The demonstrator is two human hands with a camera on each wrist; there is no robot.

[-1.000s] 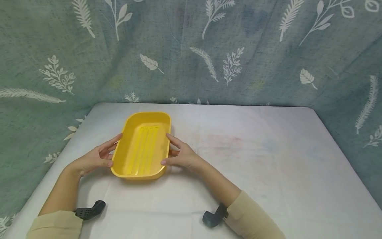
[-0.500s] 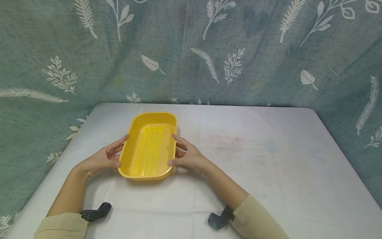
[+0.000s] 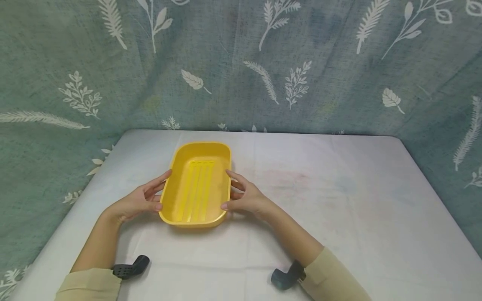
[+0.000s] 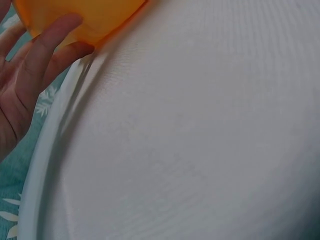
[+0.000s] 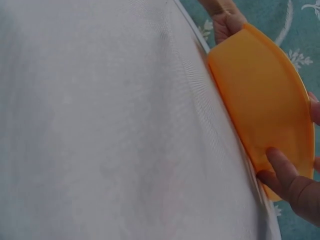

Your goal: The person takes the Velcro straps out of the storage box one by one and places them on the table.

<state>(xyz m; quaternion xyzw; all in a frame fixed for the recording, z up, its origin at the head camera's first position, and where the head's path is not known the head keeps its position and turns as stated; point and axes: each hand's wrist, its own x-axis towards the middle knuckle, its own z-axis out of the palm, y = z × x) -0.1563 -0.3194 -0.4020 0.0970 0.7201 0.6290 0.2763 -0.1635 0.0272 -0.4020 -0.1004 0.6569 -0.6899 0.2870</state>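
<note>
"What's spread beneath the left hand [image 3: 137,202] and the right hand [image 3: 246,198]?"

"A white tablecloth [image 3: 339,225], its far corners rounded."

"Any marks on it?"

"A faint pink stain [image 3: 288,176] to the right of the right hand, and a pale bluish stain [image 3: 344,184] farther out that way. A shallow crease [image 3: 211,267] runs across, nearer the person than either hand."

"And beyond the hands?"

"A blue-green curtain [image 3: 233,96] with white plant prints. A leaf print [image 3: 193,79] sits past them, between the two; a yellowish smudge [image 3: 152,103] is beyond the left hand. A fern print [image 3: 468,131] is well off to the right."
</note>
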